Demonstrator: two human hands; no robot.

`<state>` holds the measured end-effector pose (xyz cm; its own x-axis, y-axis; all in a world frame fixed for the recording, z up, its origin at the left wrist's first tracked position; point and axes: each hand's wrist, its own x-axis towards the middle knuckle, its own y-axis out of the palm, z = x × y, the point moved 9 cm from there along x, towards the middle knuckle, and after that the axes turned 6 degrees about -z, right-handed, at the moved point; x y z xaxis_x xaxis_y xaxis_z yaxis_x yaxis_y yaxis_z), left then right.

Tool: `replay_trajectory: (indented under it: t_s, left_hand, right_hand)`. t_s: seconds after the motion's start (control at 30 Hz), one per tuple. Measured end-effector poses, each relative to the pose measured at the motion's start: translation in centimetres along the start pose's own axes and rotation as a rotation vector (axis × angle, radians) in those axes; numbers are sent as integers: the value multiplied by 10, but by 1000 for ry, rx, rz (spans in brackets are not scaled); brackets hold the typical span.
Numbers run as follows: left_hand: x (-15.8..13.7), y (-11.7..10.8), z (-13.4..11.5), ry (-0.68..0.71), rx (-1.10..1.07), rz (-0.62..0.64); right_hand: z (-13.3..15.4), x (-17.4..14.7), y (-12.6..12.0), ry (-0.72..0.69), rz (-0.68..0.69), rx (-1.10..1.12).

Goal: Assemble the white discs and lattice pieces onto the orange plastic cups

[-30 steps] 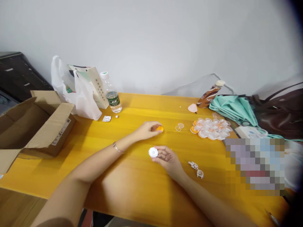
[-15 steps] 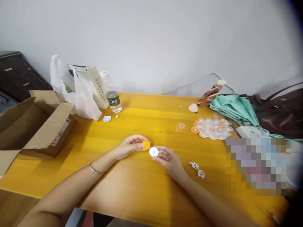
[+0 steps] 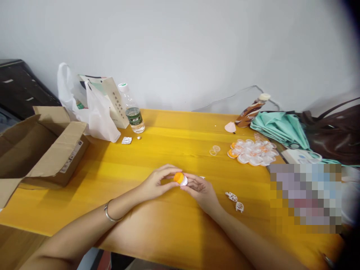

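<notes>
Between thumb and fingers, my left hand point(image 3: 159, 182) pinches a small orange round plastic piece point(image 3: 178, 177). My right hand point(image 3: 201, 190) grips a small white round plastic piece point(image 3: 184, 181), which lies partly behind the orange one. The two pieces touch or overlap; whether they are joined I cannot tell. Both hands are above the middle of the table point(image 3: 157, 221). To the right of my right hand lie two white spoked plastic parts, one nearer point(image 3: 239, 206) and one farther point(image 3: 231, 196).
Clear round cases with orange bases point(image 3: 253, 153) are clustered at right, beside two loose clear rings point(image 3: 215, 150). A cardboard box point(image 3: 64, 150), plastic bag point(image 3: 101, 116) and water bottle point(image 3: 135, 119) stand at left. A brown drink bottle point(image 3: 251, 111) and green umbrella point(image 3: 281, 127) sit back right.
The orange piece in my left hand has moved right and tilted, and now meets the white piece. My right hand stays almost in place.
</notes>
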<state>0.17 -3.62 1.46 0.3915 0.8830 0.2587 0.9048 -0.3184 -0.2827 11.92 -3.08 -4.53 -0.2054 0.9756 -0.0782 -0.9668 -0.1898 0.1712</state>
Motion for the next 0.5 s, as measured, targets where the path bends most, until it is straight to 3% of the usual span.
replay_trajectory:
  t_s: [0.17,0.5]
  left_hand:
    - [-2,5,-18,142,213,34]
    - [-5,11,-21,156,317,85]
  right_hand:
    - [0,-1,3,-26,32,17]
    - [-2,-2,5,-46,86,-74]
